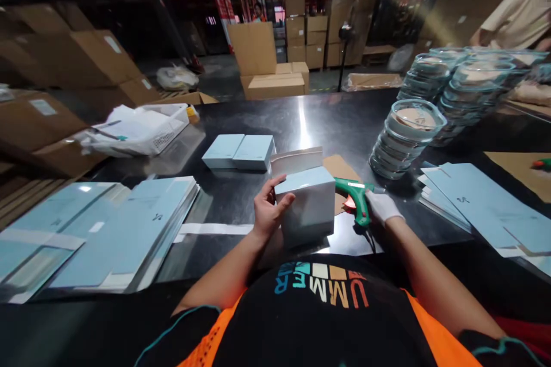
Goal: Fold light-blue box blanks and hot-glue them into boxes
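My left hand (pixel 272 206) grips a box (pixel 307 206) with a pale blue face on top and a shaded side towards me. The thumb lies on the near edge, fingers at the left side, and a flap (pixel 297 159) stands up at the back. Right of the box is a green glue gun (pixel 355 192) with a red-lit trigger and a cable, its nozzle end partly hidden behind the box. My right hand (pixel 383 206), in a white glove, is at the gun's rear; its fingers are stretched out and not wrapped around the handle. Brown cardboard (pixel 340 169) lies under the gun.
Two pale blue boxes (pixel 239 152) sit further back. Flat blue cartons are stacked left (pixel 129 223) and right (pixel 486 200). Stacked glass dishes (pixel 407 137) stand at the right, with a person (pixel 516 17) beyond. A white basket (pixel 170 129) is at the back left.
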The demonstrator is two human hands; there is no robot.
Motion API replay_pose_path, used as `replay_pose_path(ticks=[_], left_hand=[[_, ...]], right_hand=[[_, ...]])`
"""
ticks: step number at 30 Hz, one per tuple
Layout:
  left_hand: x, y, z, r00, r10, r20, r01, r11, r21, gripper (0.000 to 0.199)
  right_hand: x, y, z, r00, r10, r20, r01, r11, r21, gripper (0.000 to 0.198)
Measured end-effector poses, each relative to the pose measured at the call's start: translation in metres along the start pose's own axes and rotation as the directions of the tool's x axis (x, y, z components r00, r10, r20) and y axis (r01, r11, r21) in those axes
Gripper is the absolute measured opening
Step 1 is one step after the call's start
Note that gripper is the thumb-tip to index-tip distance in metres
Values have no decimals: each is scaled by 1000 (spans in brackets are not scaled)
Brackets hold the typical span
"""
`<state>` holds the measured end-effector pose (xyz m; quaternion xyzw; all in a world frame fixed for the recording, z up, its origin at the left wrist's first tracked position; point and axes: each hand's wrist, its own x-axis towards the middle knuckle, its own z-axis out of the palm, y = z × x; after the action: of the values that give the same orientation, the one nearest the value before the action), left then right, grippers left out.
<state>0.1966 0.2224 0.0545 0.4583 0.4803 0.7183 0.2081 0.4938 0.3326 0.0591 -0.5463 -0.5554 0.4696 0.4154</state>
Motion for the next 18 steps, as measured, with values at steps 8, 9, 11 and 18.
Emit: replay_pose_path(ticks=[8,9,11,18], left_hand=[[-1,-7,2,989,36,142,-34,999,-15,63],[-1,-9,2,985,42,168,-41,999,-13,62],[-1,-13,-1,977,53,207,-53,999,-4,62],[2,-30,-7,982,166,84,-161,985,-70,73]], right_hand=[[-9,-32,58,940,-242,240,209,966,154,46],[-10,-37,69,920,-269,285,232,960,159,47],[-11,-42,82,904,-291,313,266,956,123,45],[-20,-26,60,778,-501,379,500,859,107,52]])
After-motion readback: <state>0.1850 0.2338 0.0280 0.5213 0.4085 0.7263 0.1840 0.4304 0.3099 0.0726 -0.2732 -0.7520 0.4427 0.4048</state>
